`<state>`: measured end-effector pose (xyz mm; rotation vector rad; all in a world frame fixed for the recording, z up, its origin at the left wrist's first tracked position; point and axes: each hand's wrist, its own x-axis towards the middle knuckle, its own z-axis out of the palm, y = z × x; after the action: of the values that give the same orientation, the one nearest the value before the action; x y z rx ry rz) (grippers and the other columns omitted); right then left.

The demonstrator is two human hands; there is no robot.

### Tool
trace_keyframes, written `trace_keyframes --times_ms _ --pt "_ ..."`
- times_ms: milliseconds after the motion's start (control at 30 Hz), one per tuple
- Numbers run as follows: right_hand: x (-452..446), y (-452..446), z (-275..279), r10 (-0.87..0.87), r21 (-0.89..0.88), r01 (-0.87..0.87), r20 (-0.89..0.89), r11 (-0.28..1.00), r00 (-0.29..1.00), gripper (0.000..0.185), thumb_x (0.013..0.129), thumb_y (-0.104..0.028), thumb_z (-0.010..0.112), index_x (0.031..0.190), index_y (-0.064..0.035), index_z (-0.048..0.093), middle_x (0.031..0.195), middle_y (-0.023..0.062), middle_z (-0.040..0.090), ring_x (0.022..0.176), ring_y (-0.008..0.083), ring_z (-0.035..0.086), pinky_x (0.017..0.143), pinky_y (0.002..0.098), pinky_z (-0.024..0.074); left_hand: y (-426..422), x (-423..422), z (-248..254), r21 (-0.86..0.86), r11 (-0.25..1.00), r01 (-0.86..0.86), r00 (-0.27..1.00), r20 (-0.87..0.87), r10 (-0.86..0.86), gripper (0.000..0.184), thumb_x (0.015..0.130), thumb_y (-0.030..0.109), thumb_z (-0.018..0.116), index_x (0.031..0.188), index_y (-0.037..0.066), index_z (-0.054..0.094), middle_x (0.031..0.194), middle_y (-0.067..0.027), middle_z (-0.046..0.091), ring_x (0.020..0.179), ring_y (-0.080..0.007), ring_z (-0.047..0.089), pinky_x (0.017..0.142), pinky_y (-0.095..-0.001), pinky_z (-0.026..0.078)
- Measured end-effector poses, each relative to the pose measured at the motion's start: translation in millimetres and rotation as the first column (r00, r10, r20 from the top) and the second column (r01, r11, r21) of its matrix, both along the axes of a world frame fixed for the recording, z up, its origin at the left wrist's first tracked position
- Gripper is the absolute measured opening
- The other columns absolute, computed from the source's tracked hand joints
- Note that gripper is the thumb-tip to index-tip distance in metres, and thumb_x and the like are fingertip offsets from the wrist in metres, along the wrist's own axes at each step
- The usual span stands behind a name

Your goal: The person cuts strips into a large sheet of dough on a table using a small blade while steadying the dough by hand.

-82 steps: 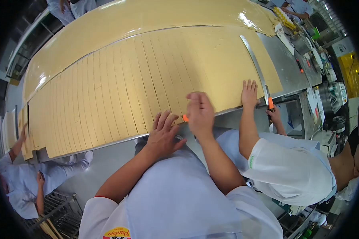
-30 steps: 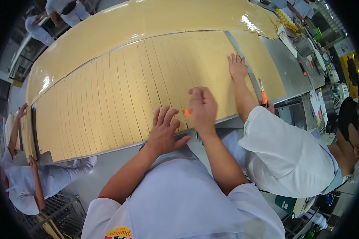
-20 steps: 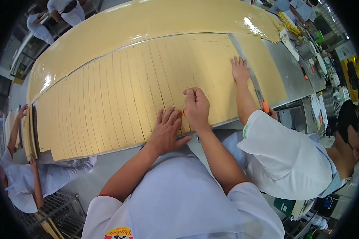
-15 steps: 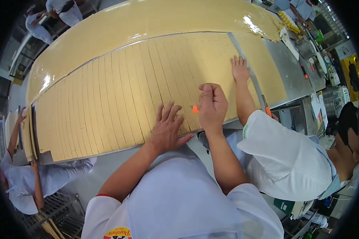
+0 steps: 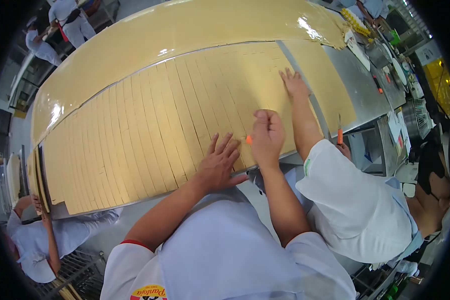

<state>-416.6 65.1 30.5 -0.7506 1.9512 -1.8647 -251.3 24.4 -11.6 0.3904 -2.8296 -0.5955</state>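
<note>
My left hand [image 5: 219, 162] lies on the pale yellow dough sheet [image 5: 135, 125] near its front edge, palm down with fingers spread. Just right of it, my right hand [image 5: 267, 137] is closed in a fist around an orange-handled knife [image 5: 249, 140]. Only the orange end sticks out on the fist's left side; I cannot make out the blade. Long narrow cuts run from front to back across the sheet, closely spaced on the left and middle. Short marks dot the sheet's far right edge.
A co-worker's hand [image 5: 296, 85] presses on the sheet beside a metal strip [image 5: 317, 107]; their other hand holds an orange-handled knife [image 5: 340, 135]. Behind lies a glossy yellow sheet [image 5: 185, 25]. At the left end, another person [image 5: 60, 235] grips boards. Pans and tools crowd the right.
My left hand has shifted right, closer to my right fist. The co-worker's knife at right now points more upright. At far left, the person's upper hand has come down the boards.
</note>
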Motion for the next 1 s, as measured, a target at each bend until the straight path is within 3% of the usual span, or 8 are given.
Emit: trace_keyframes --times_ms 100,200,367,533,700,833,933,1000 --pt "1 4 18 0.068 -0.182 -0.047 0.106 0.982 0.992 0.024 0.114 -0.021 0.059 0.105 -0.0015 0.069 0.074 -0.0061 0.055 0.06 0.0019 0.045 0.053 0.0241 0.0374 -3 -3 3 0.004 1.0 -0.027 1.0 -0.014 0.027 0.085 0.093 0.073 0.067 0.129 -0.003 0.064 0.161 -0.0203 0.047 0.163 -0.044 0.026 0.132 -0.0689 0.01" --pt "-6 -20 -13 -0.015 -0.107 -0.009 -0.22 0.994 0.975 0.023 0.114 -0.02 0.059 0.105 -0.0019 0.069 0.073 -0.0064 0.053 0.06 0.0021 0.045 0.053 0.0239 0.0375 -9 -7 -8 -0.018 0.999 -0.028 0.999 -0.045 0.027 0.08 0.093 0.073 0.068 0.123 -0.002 0.064 0.161 -0.0201 0.046 0.163 -0.044 0.026 0.132 -0.0689 0.01" --pt "4 0 47 0.092 -0.074 -0.08 0.17 0.994 0.981 0.022 0.112 -0.018 0.062 0.103 -0.0001 0.07 0.079 -0.0002 0.064 0.07 0.0073 0.056 0.064 0.0287 0.0477 -15 2 13 0.043 0.998 -0.048 0.998 -0.033 0.05 0.073 0.093 0.071 0.07 0.115 0.001 0.063 0.161 -0.02 0.046 0.163 -0.0441 0.025 0.132 -0.0692 0.011" --pt "17 -22 -18 0.151 0.017 -0.152 0.025 0.988 0.988 0.02 0.114 -0.019 0.059 0.106 -0.0026 0.067 0.071 -0.0072 0.051 0.058 0.0008 0.042 0.052 0.0224 0.0355 -18 24 -10 -0.005 0.999 -0.048 0.998 -0.048 0.048 0.067 0.094 0.064 0.073 0.116 0.002 0.063 0.154 -0.0184 0.049 0.16 -0.0435 0.029 0.133 -0.0674 0.012" --pt "47 -14 44 0.135 -0.121 -0.114 0.18 0.986 0.974 0.018 0.113 -0.017 0.061 0.105 -0.0028 0.069 0.072 -0.0074 0.052 0.059 0.0009 0.042 0.052 0.0234 0.0359 -31 45 10 0.072 0.993 -0.09 0.994 -0.051 0.094 0.066 0.094 0.064 0.072 0.117 0.003 0.063 0.152 -0.0184 0.051 0.16 -0.0423 0.03 0.133 -0.0679 0.011" --pt "51 -27 -9 0.136 0.085 -0.135 -0.012 0.987 0.991 0.018 0.114 -0.019 0.06 0.109 -0.0032 0.068 0.073 -0.0088 0.052 0.062 0.0008 0.044 0.054 0.0229 0.0387 -33 60 -5 0.044 0.999 -0.026 1.0 0.013 0.025 0.064 0.092 0.065 0.074 0.109 0.005 0.06 0.155 -0.0188 0.05 0.16 -0.0433 0.03 0.133 -0.0682 0.011" --pt "59 -21 42 0.17 -0.142 -0.149 0.156 0.979 0.973 0.017 0.114 -0.017 0.058 0.108 -0.0038 0.068 0.072 -0.0086 0.051 0.062 0.0012 0.045 0.053 0.0237 0.039 -45 60 14 0.068 0.997 -0.023 0.998 -0.049 0.026 0.067 0.093 0.065 0.073 0.114 0.002 0.062 0.157 -0.0199 0.05 0.161 -0.0429 0.03 0.133 -0.0673 0.011" --pt "57 -38 8 0.159 -0.088 -0.148 0.129 0.985 0.979 0.018 0.114 -0.017 0.057 0.108 -0.0038 0.067 0.071 -0.0083 0.051 0.061 0.0011 0.044 0.053 0.0236 0.0384 -52 58 11 0.063 0.998 -0.012 0.999 -0.035 0.014 0.071 0.094 0.066 0.071 0.12 0.0 0.064 0.157 -0.0201 0.05 0.162 -0.0417 0.029 0.134 -0.0669 0.011"
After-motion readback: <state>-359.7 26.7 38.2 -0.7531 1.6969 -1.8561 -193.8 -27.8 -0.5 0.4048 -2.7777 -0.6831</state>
